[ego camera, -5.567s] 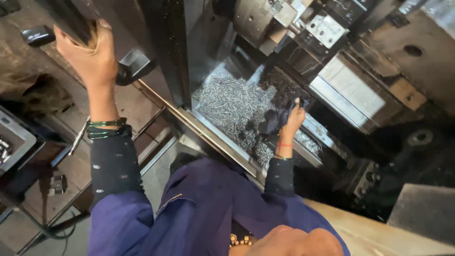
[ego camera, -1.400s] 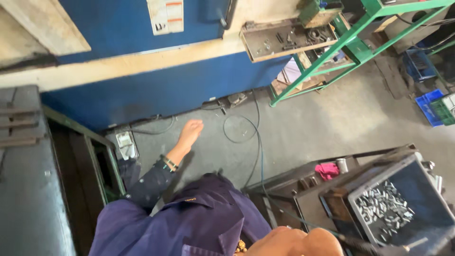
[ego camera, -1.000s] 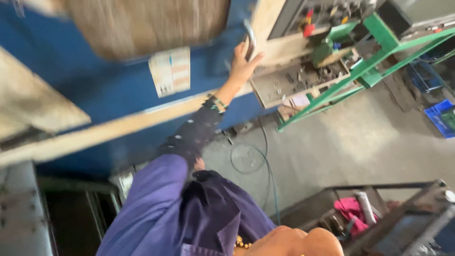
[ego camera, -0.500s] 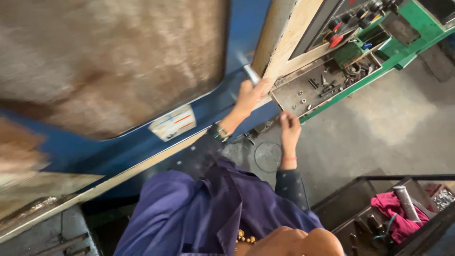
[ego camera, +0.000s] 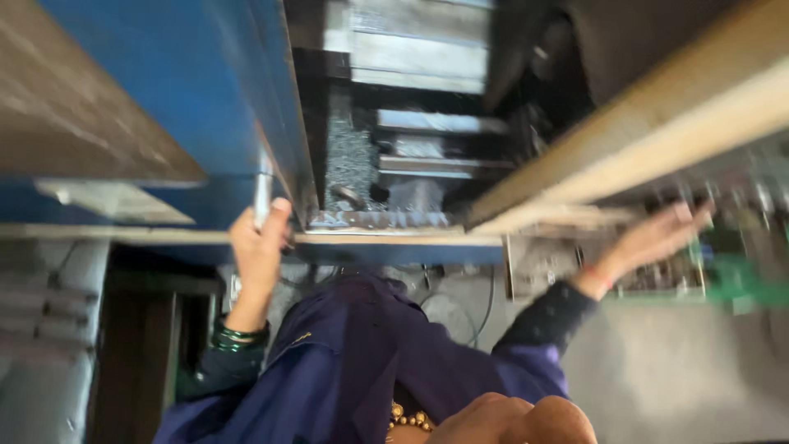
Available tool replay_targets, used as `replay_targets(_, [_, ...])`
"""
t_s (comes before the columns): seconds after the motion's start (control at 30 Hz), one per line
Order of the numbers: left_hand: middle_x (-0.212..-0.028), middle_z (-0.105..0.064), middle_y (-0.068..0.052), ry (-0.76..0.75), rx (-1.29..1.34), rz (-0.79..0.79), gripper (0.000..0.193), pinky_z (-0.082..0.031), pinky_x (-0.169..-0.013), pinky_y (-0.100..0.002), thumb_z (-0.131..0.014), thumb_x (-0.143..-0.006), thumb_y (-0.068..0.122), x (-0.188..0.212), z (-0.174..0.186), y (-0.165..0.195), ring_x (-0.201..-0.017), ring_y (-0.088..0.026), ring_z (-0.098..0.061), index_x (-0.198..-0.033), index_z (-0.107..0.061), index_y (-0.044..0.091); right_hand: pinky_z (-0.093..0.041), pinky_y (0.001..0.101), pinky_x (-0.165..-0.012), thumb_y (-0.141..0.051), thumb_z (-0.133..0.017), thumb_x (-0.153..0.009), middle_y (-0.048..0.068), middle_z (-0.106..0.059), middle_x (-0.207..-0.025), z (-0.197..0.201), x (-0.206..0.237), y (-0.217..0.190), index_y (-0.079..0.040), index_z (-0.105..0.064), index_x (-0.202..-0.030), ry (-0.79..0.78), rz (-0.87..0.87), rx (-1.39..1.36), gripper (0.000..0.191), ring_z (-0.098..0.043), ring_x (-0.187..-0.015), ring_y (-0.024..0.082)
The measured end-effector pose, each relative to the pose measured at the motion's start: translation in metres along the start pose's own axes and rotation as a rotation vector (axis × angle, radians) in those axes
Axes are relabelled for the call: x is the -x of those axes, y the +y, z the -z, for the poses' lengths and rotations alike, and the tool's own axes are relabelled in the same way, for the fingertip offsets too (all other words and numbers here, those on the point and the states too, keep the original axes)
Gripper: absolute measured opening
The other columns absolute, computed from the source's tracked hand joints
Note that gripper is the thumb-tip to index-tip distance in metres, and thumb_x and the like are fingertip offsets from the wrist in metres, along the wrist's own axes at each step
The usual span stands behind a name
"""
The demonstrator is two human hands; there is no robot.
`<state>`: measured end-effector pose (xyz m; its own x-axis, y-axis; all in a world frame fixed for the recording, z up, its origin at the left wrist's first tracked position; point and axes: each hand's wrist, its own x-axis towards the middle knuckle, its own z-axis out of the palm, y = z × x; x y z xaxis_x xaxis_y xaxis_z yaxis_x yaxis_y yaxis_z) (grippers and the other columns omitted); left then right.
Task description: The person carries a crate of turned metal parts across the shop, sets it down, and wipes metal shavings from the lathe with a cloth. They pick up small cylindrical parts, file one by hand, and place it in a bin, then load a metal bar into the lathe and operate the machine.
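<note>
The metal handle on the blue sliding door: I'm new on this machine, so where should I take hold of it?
Grip the handle around the middle of its upright bar, coming from the front edge side, as the left hand does now. The bar runs vertically along the blue door, so fingers wrap it sideways.

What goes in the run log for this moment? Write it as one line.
left hand: gripping metal door handle on blue sliding door | right hand: open, reaching at control panel | machine interior: exposed
</note>
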<state>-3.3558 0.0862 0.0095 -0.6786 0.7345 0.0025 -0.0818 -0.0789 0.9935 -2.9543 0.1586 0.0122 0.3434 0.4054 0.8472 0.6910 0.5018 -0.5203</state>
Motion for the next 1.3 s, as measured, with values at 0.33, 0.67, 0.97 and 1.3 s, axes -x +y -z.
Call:
replay_targets(0.33, [-0.138,-0.045,-0.018,0.663,-0.348,-0.411,0.067,-0.041,-0.114,-0.042,-0.072,-0.106,0.017,-0.029,0.068,0.025,-0.127,-0.024,-0.048,-0.155,-0.030,0.000,-0.050,0.0304,-0.086,-0.019,-0.060,-0.112,0.008,-0.066,-0.106,-0.058,0.025,0.037,0.003,-0.068,-0.121,-0.219,0.075,-0.159,0.025,-0.058,-0.094,0.017])
replay_targets(0.67, [-0.139,-0.063,-0.014,0.235,-0.381,-0.691,0.035,-0.037,-0.120,-0.046,-0.070,-0.097,0.009,-0.249,-0.133,-0.075,-0.136,-0.033,-0.055,-0.130,-0.062,0.003,-0.050,0.0315,-0.089,-0.019,-0.057,-0.113,0.009,-0.066,-0.109,-0.115,0.019,0.043,0.003,-0.067,-0.123,-0.262,0.052,-0.158,0.026,-0.058,-0.098,0.018])
replay_targets(0.97, [-0.118,-0.064,-0.017,0.342,0.612,-0.242,0.061,-0.052,-0.096,-0.037,-0.086,-0.081,0.003,-0.567,-0.268,-0.070,-0.108,-0.025,-0.063,-0.128,-0.050,-0.006,-0.050,0.0324,-0.091,-0.019,-0.055,-0.114,0.011,-0.065,-0.111,-0.158,-0.002,0.056,0.004,-0.066,-0.124,-0.258,0.043,-0.132,0.027,-0.059,-0.101,0.020])
replay_targets(1.3, [-0.097,-0.076,-0.013,0.655,0.609,-0.403,0.024,-0.056,-0.081,-0.032,-0.077,-0.093,0.010,-0.584,-0.289,-0.067,-0.086,-0.019,-0.071,-0.107,-0.067,-0.007,-0.051,0.0335,-0.094,-0.019,-0.053,-0.115,0.012,-0.064,-0.114,-0.183,-0.013,0.066,0.004,-0.065,-0.125,-0.288,0.056,-0.147,0.028,-0.059,-0.105,0.022])
